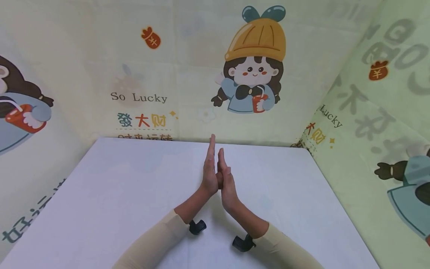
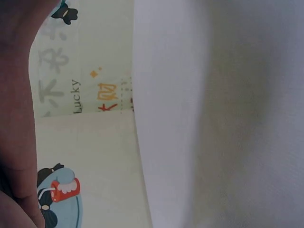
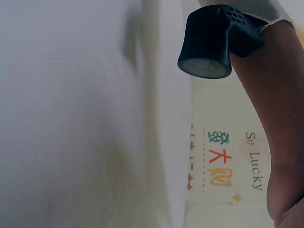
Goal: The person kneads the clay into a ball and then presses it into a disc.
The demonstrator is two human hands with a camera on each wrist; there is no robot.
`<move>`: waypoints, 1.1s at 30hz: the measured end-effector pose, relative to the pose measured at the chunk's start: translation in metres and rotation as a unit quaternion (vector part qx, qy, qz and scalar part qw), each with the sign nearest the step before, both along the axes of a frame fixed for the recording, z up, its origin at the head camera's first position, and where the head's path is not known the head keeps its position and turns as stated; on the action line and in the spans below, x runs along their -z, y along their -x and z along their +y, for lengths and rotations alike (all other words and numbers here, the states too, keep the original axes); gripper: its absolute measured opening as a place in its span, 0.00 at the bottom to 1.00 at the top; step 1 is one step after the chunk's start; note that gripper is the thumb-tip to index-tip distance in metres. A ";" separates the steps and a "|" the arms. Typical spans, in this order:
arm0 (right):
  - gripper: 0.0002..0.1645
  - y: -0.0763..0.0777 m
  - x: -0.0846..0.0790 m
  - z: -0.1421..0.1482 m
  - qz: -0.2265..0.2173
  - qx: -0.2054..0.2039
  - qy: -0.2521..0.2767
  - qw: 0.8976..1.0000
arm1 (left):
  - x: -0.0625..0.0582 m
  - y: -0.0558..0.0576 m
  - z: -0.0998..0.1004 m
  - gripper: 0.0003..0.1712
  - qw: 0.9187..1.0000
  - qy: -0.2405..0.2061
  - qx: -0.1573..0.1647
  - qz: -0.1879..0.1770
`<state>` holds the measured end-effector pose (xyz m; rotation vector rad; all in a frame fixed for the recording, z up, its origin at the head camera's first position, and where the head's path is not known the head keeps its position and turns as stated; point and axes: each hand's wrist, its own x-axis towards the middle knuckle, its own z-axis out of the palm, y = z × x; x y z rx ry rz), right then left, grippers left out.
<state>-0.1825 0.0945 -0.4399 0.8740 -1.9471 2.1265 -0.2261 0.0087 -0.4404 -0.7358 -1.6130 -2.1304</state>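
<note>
In the head view my left hand (image 1: pixel 209 173) and right hand (image 1: pixel 229 186) stand upright over the middle of the white table, palms facing and brought together. The fingers of both hands look straight and point up and away. A dark rounded patch lies between the palms; whether it is a shaded thumb or a small thing, I cannot tell. Bare skin (image 2: pixel 19 118) runs down the side of the left wrist view, with no fingertips showing. A bare forearm (image 3: pixel 275 90) with a black wrist camera (image 3: pixel 206 45) appears in the right wrist view.
The white table (image 1: pixel 134 179) lies under both arms. Behind it and at the sides hangs a pale cloth (image 1: pixel 195 67) printed with cartoon figures and lettering. Black cameras (image 1: pixel 197 227) sit under both wrists, near the cuffs of the beige sleeves (image 1: pixel 154 243).
</note>
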 end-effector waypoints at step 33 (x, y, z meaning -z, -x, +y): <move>0.51 0.001 -0.006 -0.008 0.071 0.093 -0.061 0.991 | 0.008 -0.010 -0.005 0.37 0.990 0.088 0.088 -0.064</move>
